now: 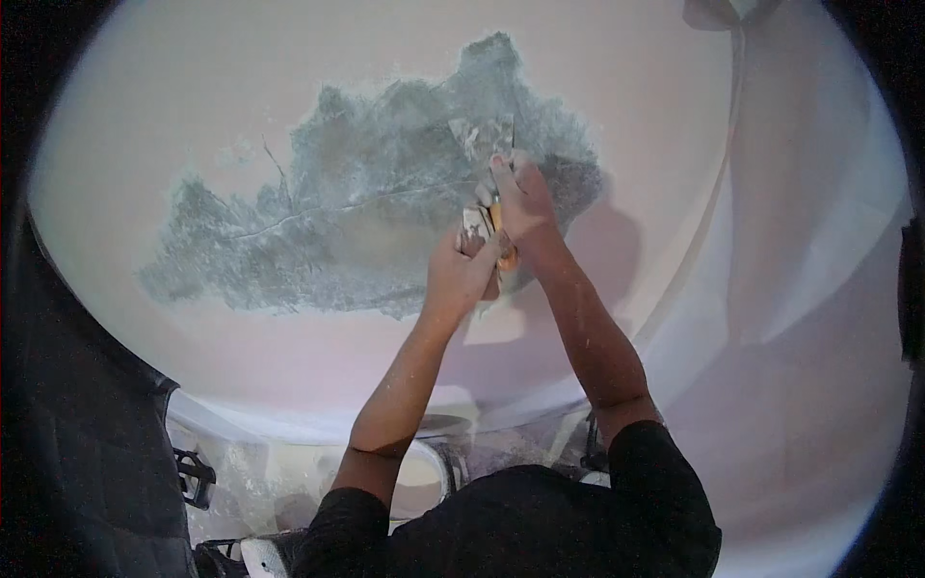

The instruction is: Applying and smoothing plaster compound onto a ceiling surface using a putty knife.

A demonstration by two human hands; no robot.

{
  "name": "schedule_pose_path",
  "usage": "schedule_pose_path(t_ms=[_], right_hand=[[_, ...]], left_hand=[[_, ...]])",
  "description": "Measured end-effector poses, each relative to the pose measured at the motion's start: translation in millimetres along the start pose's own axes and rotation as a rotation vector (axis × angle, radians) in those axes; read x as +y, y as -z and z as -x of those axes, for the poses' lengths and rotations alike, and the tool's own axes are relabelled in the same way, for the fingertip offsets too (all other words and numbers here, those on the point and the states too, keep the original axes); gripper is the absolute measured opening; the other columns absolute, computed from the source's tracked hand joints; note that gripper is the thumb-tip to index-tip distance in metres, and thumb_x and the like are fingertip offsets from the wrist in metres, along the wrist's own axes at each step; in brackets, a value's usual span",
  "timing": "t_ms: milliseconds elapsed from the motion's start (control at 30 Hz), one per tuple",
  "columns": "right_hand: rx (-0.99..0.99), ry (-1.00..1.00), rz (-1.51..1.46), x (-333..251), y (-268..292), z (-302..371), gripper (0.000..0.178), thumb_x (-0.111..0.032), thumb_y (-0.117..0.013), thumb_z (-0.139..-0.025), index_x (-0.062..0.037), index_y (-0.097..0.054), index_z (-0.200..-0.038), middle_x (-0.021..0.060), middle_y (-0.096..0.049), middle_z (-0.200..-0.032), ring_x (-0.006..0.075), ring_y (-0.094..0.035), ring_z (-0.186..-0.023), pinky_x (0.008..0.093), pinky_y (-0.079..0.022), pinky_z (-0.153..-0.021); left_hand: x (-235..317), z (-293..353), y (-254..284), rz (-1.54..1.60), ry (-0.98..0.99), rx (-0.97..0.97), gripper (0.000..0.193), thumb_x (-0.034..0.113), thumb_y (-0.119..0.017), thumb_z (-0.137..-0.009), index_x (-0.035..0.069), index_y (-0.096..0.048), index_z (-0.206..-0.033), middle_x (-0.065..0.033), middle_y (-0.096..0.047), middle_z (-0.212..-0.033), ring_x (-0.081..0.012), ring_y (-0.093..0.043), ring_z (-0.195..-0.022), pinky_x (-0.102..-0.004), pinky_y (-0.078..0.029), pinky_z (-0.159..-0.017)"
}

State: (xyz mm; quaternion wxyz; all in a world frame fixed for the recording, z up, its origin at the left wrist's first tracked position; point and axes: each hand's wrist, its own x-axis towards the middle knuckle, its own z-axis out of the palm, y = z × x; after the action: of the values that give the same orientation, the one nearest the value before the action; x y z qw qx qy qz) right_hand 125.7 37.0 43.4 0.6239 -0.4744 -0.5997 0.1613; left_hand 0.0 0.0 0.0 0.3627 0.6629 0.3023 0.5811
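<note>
My right hand (527,200) is closed around a putty knife (487,138), its wide metal blade smeared and pointing up over the grey patch. The knife's orange handle runs down below the fist, beside my left hand (464,275). That hand is closed too, on a second scraper (475,223) with a pale, putty-smeared blade; its lower part is hidden by my fingers. Both hands are close together in front of the patch's right part. The grey patch (376,231) has a ragged outline and a thin crack running across it, with pinkish wall surface all around.
White sheeting (790,260) hangs down the right side. Dark quilted fabric (87,424) fills the left edge. Below, near my body, a round pale bucket (421,482) stands on a stained floor (226,482), with a black bracket-like part (196,479) to its left.
</note>
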Motion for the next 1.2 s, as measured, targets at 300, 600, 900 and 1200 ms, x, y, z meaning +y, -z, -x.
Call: schedule_pose_path(t_ms=[300,600,900,1200], right_hand=[[0.107,0.004,0.23,-57.2,4.6,6.2,0.028,-0.024,-0.048,-0.096,0.003,-0.053,-0.091,0.021,-0.06,-0.081,0.0319,-0.061,-0.075,0.043,-0.046,-0.069],[0.169,-0.025,-0.09,-46.6,31.6,7.3,0.029,-0.026,-0.052,-0.094,0.0029,-0.054,-0.093,0.0155,-0.058,-0.068,0.0221,-0.06,-0.063,0.0357,-0.046,-0.051],[0.145,0.132,0.195,-44.9,18.5,-2.2,0.029,-0.023,-0.053,-0.093,0.003,-0.048,-0.103,0.0213,-0.058,-0.064,0.0353,-0.062,-0.058,0.0422,-0.048,-0.054],[0.198,0.398,0.406,-21.5,20.6,-12.9,0.03,-0.023,-0.058,-0.091,0.0024,-0.046,-0.1,0.0241,-0.058,-0.065,0.0459,-0.061,-0.064,0.0486,-0.046,-0.052]], left_hand=[[26.8,-9.8,5.1,0.087,0.019,-0.032,0.016,0.016,-0.062,-0.087,0.001,-0.06,-0.084,0.0003,-0.057,-0.063,-0.0072,-0.052,-0.049,-0.025,-0.039,-0.044],[28.1,3.9,21.6,0.179,0.24,-0.06,0.014,0.016,-0.066,-0.087,0.003,-0.062,-0.089,0.0018,-0.054,-0.06,-0.0063,-0.047,-0.042,-0.0248,-0.034,-0.038],[41.3,6.1,21.6,0.172,0.068,-0.076,0.013,0.014,-0.068,-0.086,0.004,-0.059,-0.087,0.0019,-0.055,-0.064,-0.0069,-0.047,-0.043,-0.0243,-0.035,-0.039],[45.8,11.1,21.3,0.186,0.155,-0.101,0.018,0.018,-0.07,-0.083,0.004,-0.058,-0.085,-0.0009,-0.056,-0.062,-0.0082,-0.049,-0.041,-0.0237,-0.037,-0.038]])
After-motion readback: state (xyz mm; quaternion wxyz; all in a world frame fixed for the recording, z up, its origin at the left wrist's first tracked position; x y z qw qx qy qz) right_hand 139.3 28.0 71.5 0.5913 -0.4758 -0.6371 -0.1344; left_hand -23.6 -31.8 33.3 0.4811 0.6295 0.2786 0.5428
